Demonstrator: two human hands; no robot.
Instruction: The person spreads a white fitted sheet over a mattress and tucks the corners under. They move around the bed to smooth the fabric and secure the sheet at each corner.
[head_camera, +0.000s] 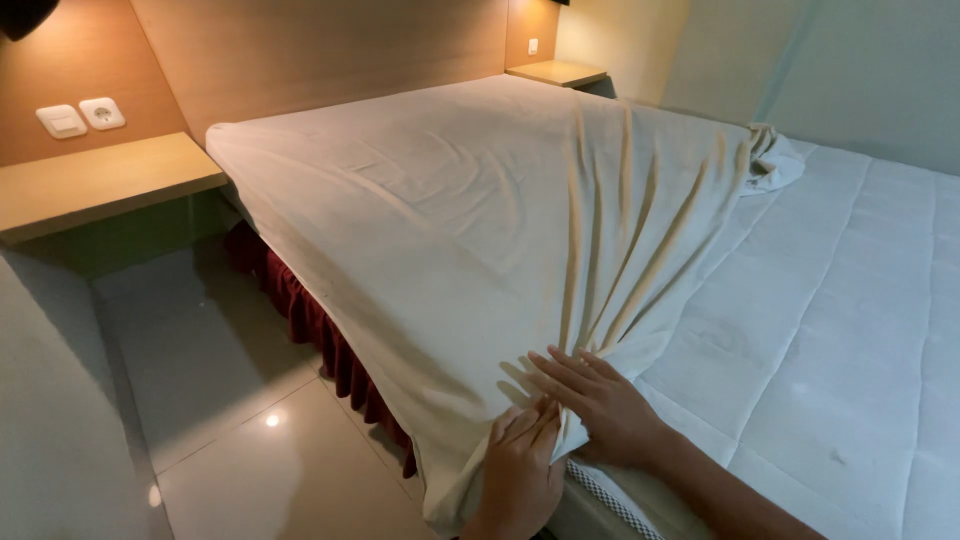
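Both hands, left hand, right hand, pressing white sheet onto mattress corner

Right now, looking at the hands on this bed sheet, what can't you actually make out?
Head view, the only one:
- Left hand: fingertips are tucked under the sheet at the mattress corner, so its grip is unclear.
- Right hand: palm hidden; flat on the sheet or pinching, cannot tell.
- Mattress corner: covered by sheet and hands.
- Bed skirt: mostly hidden under hanging sheet.
- Sheet's far bunched corner: too small to read.
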